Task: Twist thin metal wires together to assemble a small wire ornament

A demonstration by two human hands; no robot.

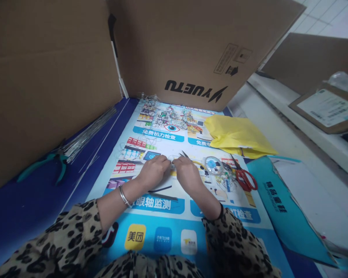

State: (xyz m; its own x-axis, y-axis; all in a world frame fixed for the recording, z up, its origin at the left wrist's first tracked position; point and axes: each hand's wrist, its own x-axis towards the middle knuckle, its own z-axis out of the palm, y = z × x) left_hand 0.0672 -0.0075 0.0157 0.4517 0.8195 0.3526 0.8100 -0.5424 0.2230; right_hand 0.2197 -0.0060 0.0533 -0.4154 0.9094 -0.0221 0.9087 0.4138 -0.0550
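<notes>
My left hand (156, 172) and my right hand (188, 174) meet over the middle of a printed poster (162, 220). The fingers of both are closed in a pinch, and between the fingertips is something small and pale that I cannot make out. A dark pointed tip (185, 154) sticks out just beyond my right hand. Dark thin strips (162, 189) lie beneath my left wrist. To the right of my right hand are a round clear container (214, 165) and red-handled scissors (246, 180), with tangled fine wire (227, 179) between them.
Cardboard panels (185, 46) wall the back and left. Teal-handled pliers (43, 166) and a bundle of thin metal wires (88, 133) lie at left. More tangled pieces (174, 116) lie at the back. A yellow bag (237, 133) and a torn teal box piece (281, 200) lie at right.
</notes>
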